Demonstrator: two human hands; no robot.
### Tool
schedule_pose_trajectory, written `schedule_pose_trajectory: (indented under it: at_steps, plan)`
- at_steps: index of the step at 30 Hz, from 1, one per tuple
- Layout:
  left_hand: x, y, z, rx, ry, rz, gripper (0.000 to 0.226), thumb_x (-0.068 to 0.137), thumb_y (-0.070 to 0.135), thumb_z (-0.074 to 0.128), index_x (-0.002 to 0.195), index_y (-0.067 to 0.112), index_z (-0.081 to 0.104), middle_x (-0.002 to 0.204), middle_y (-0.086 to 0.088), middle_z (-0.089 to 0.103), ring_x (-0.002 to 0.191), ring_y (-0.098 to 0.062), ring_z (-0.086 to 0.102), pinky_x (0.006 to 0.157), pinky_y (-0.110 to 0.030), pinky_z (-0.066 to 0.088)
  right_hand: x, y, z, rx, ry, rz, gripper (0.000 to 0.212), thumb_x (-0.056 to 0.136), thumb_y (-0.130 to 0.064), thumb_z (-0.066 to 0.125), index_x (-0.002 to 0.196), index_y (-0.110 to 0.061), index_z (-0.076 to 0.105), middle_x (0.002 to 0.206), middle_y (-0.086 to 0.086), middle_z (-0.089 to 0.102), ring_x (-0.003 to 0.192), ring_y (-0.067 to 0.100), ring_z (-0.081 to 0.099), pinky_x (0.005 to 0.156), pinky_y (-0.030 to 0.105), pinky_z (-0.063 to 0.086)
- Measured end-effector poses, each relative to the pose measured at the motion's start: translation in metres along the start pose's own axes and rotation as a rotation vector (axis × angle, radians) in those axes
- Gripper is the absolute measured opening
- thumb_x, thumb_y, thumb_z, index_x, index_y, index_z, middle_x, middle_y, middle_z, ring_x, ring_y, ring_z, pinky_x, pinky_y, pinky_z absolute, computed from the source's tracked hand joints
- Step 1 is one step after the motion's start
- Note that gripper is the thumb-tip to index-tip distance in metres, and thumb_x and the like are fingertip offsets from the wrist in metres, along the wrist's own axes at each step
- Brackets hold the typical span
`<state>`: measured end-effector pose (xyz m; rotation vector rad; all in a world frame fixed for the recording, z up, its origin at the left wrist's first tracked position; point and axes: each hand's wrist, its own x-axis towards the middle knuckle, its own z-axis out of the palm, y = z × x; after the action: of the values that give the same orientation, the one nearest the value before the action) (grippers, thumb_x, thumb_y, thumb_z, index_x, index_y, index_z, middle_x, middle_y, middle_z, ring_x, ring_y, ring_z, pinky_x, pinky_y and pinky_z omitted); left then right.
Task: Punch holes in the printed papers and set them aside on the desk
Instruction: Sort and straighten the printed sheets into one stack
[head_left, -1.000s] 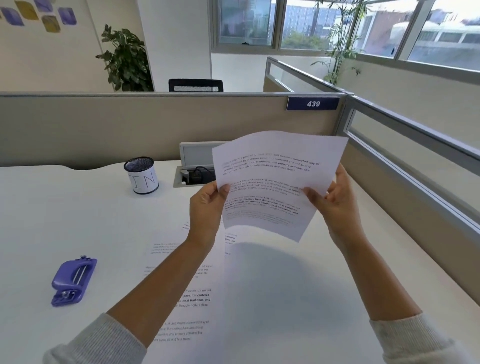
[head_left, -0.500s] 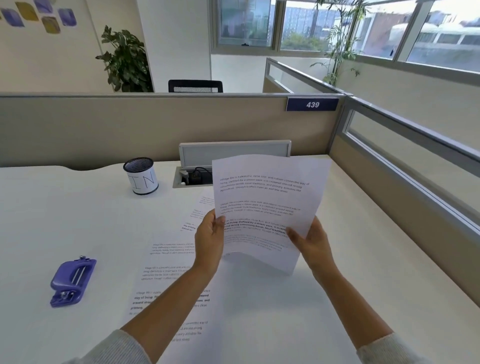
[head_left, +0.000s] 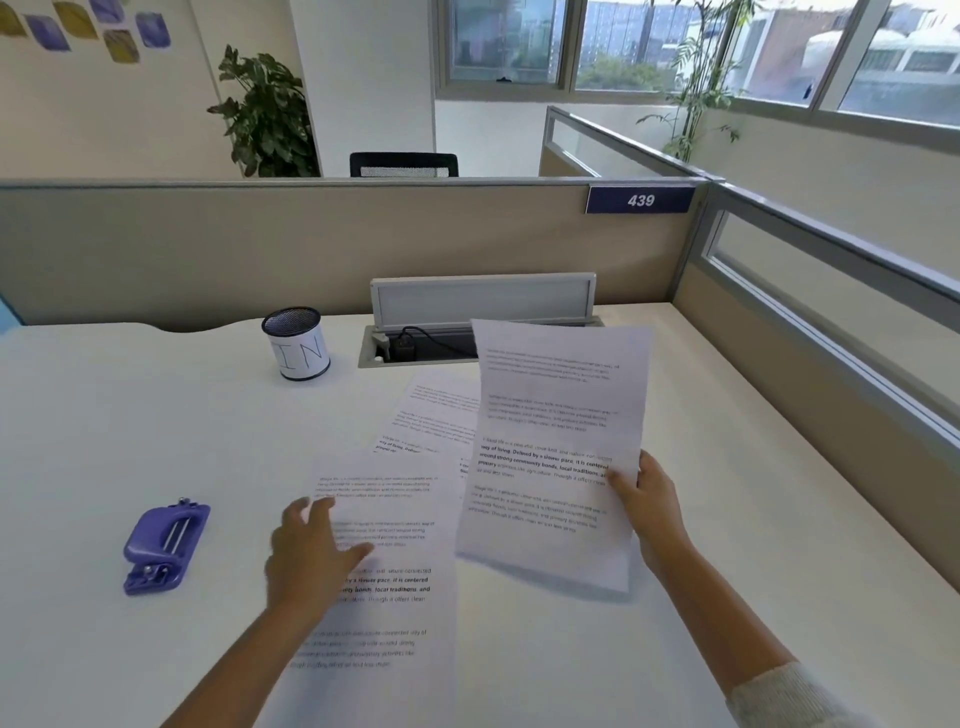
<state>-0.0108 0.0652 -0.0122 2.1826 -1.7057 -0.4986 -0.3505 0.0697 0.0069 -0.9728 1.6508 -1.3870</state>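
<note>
White desk (head_left: 130, 426), beige partition (head_left: 260, 249); right hand (head_left: 649, 506) pinches sheet (head_left: 558, 447), left hand (head_left: 306, 556) spread.

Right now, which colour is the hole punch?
Purple, with silver metal parts. The head view shows the hole punch on the desk, left.

The hole punch (head_left: 166, 545) is purple with a silver bar. The printed papers (head_left: 558, 457) are white with black text (some lines bold). The desk (head_left: 130, 426) is white. A mesh cup (head_left: 297, 344) looks dark blue, wrapped in a white label lettered black.
</note>
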Motion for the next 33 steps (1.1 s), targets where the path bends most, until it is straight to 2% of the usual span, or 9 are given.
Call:
schedule_pose_trajectory:
  at_steps: [3, 7, 10, 13, 16, 19, 24, 27, 33]
  plan:
    - [0.002, -0.020, -0.010, 0.228, -0.064, -0.066, 0.088, 0.067, 0.061, 0.066, 0.138, 0.023, 0.031, 0.147, -0.008, 0.028, 0.130, -0.032, 0.029, 0.097, -0.046, 0.038, 0.000, 0.010, 0.003, -0.007, 0.009, 0.046, 0.021, 0.090, 0.000, 0.050, 0.106, -0.013, 0.053, 0.089, -0.004, 0.063, 0.076, 0.011, 0.061, 0.047, 0.009, 0.049]
    - [0.000, -0.026, -0.012, 0.257, -0.082, -0.183, 0.088, 0.064, 0.065, 0.067, 0.129, 0.015, 0.035, 0.128, -0.014, 0.043, 0.118, -0.033, 0.039, 0.090, -0.044, 0.041, 0.000, 0.025, 0.008, -0.050, -0.009, 0.083, 0.024, 0.089, 0.001, 0.050, 0.109, -0.010, 0.056, 0.097, 0.007, 0.065, 0.078, 0.014, 0.064, 0.049, 0.011, 0.051]
    - [0.002, -0.023, -0.012, 0.256, -0.098, -0.246, 0.086, 0.061, 0.063, 0.070, 0.118, 0.007, 0.038, 0.119, -0.016, 0.048, 0.112, -0.032, 0.044, 0.087, -0.042, 0.042, 0.002, 0.033, 0.007, -0.072, -0.026, 0.120, 0.024, 0.089, -0.001, 0.051, 0.110, -0.012, 0.054, 0.103, 0.010, 0.065, 0.083, 0.022, 0.066, 0.064, 0.026, 0.059]
    - [0.003, -0.022, -0.013, 0.254, -0.126, -0.277, 0.083, 0.060, 0.064, 0.071, 0.111, 0.006, 0.040, 0.115, -0.015, 0.051, 0.109, -0.032, 0.048, 0.085, -0.041, 0.042, 0.005, 0.035, 0.006, -0.103, -0.041, 0.153, 0.029, 0.089, -0.005, 0.053, 0.117, -0.011, 0.052, 0.115, 0.015, 0.064, 0.096, 0.032, 0.065, 0.086, 0.049, 0.054]
    - [0.004, -0.022, -0.012, 0.202, -0.161, -0.283, 0.077, 0.063, 0.058, 0.072, 0.110, 0.006, 0.039, 0.112, -0.014, 0.055, 0.105, -0.032, 0.052, 0.082, -0.039, 0.042, 0.006, 0.035, 0.005, -0.111, -0.049, 0.177, 0.033, 0.089, -0.006, 0.054, 0.122, -0.009, 0.049, 0.117, 0.015, 0.062, 0.100, 0.033, 0.063, 0.090, 0.052, 0.052]
    - [0.004, -0.025, -0.011, 0.059, -0.176, -0.205, 0.052, 0.081, 0.038, 0.064, 0.111, 0.006, 0.036, 0.110, -0.014, 0.061, 0.085, -0.028, 0.056, 0.071, -0.034, 0.046, 0.003, 0.034, 0.004, -0.095, -0.052, 0.191, 0.033, 0.090, -0.006, 0.054, 0.122, -0.010, 0.048, 0.116, 0.014, 0.062, 0.100, 0.033, 0.063, 0.090, 0.052, 0.052]
    - [0.002, -0.029, -0.015, -0.210, 0.010, -0.108, 0.023, 0.094, 0.012, 0.041, 0.116, 0.008, 0.043, 0.096, -0.011, 0.061, 0.067, -0.023, 0.055, 0.054, -0.030, 0.039, 0.001, 0.031, -0.001, -0.056, -0.062, 0.215, 0.024, 0.091, -0.007, 0.051, 0.113, -0.018, 0.049, 0.113, 0.011, 0.063, 0.101, 0.032, 0.063, 0.091, 0.051, 0.051]
    - [0.005, -0.031, -0.026, -0.303, 0.160, -0.091, 0.027, 0.093, 0.009, 0.037, 0.118, 0.010, 0.047, 0.098, -0.012, 0.059, 0.073, -0.032, 0.055, 0.059, -0.034, 0.037, 0.001, 0.031, -0.004, -0.023, -0.069, 0.239, 0.023, 0.092, -0.005, 0.047, 0.112, -0.016, 0.050, 0.112, 0.010, 0.063, 0.099, 0.032, 0.064, 0.091, 0.051, 0.051]
    - [0.018, -0.021, -0.059, -0.489, 0.349, -0.022, 0.020, 0.093, 0.008, 0.040, 0.107, 0.004, 0.053, 0.090, -0.012, 0.058, 0.077, -0.029, 0.051, 0.065, -0.034, 0.035, 0.001, 0.030, -0.010, 0.054, -0.110, 0.327, 0.028, 0.087, 0.001, 0.042, 0.107, -0.010, 0.058, 0.107, 0.018, 0.068, 0.092, 0.036, 0.067, 0.082, 0.052, 0.055]
